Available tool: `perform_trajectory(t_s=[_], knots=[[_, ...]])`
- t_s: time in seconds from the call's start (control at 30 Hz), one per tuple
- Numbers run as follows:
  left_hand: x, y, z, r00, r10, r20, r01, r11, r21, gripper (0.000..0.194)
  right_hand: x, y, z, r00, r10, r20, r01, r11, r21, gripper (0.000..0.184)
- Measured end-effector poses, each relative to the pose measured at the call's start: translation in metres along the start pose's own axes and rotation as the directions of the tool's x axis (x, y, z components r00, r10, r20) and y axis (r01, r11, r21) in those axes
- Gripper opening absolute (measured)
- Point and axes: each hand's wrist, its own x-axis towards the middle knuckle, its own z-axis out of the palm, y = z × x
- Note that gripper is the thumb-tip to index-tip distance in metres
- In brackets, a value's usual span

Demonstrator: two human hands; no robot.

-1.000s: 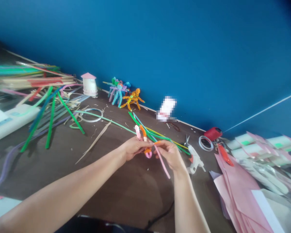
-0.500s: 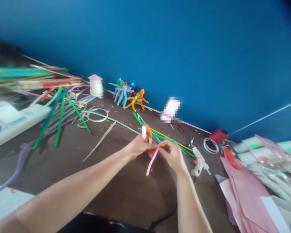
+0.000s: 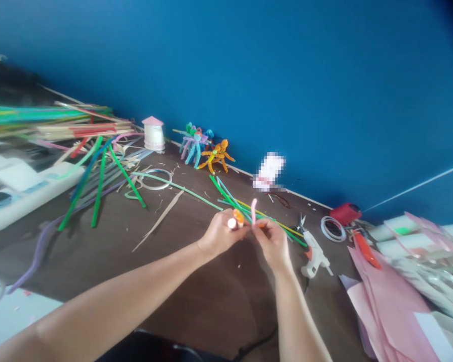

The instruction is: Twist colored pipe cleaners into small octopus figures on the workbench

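My left hand (image 3: 218, 235) is closed on a small twisted pink and orange pipe-cleaner piece (image 3: 236, 220), held above the brown table (image 3: 196, 296). My right hand (image 3: 273, 241) pinches the loose pink pipe cleaner end (image 3: 253, 210), which now sticks upward between the two hands. The hands nearly touch each other. Just beyond them lies a bundle of green, blue and yellow pipe cleaners (image 3: 245, 208).
Finished pipe-cleaner figures (image 3: 206, 149) and a white cup with a pink lid (image 3: 153, 134) stand by the blue wall. A glue gun (image 3: 314, 253), scissors, tape rings (image 3: 331, 229) and pink paper sheets (image 3: 385, 301) lie right. Loose sticks and straws (image 3: 98, 171) spread left.
My right hand has swung the pink pipe cleaner from hanging down below the hands to pointing up. The twisted piece in my left hand has tipped lower.
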Motion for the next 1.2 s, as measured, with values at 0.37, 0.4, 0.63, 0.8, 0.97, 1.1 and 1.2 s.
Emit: perform_trajectory(t_s=[0.37,0.4,0.63,0.8,0.97,1.1,1.2], knots=[[0.005,-0.002,-0.001,0.979,-0.142,0.144,0.176,0.951,-0.254,0.015,-0.002,0.000,0.006,0.998,0.006,-0.068,-0.004,1.000,0.018,0.011],[0.007,-0.003,-0.001,0.949,-0.212,0.232,0.290,0.876,-0.386,0.018,-0.002,-0.001,0.005,0.998,-0.024,-0.064,0.025,1.000,0.016,0.010],[0.009,-0.003,-0.009,0.784,-0.342,0.517,0.620,0.450,-0.642,0.015,-0.001,0.001,-0.006,0.975,-0.207,0.085,0.201,0.977,0.076,0.022],[0.008,-0.001,-0.009,0.739,-0.282,0.612,0.668,0.425,-0.611,0.016,-0.001,-0.001,-0.004,0.951,-0.268,0.156,0.263,0.963,0.053,0.025],[0.007,0.003,-0.012,0.769,-0.216,0.601,0.613,0.513,-0.600,0.018,-0.002,-0.007,-0.006,0.953,-0.277,0.119,0.283,0.958,-0.038,0.018],[0.006,0.001,-0.011,0.843,-0.160,0.514,0.494,0.610,-0.620,0.020,-0.002,-0.009,-0.007,0.960,-0.270,0.071,0.277,0.953,-0.124,0.008],[0.007,-0.001,-0.007,0.888,-0.146,0.436,0.421,0.640,-0.643,0.022,-0.003,-0.011,-0.006,0.959,-0.282,0.035,0.284,0.942,-0.180,0.006]])
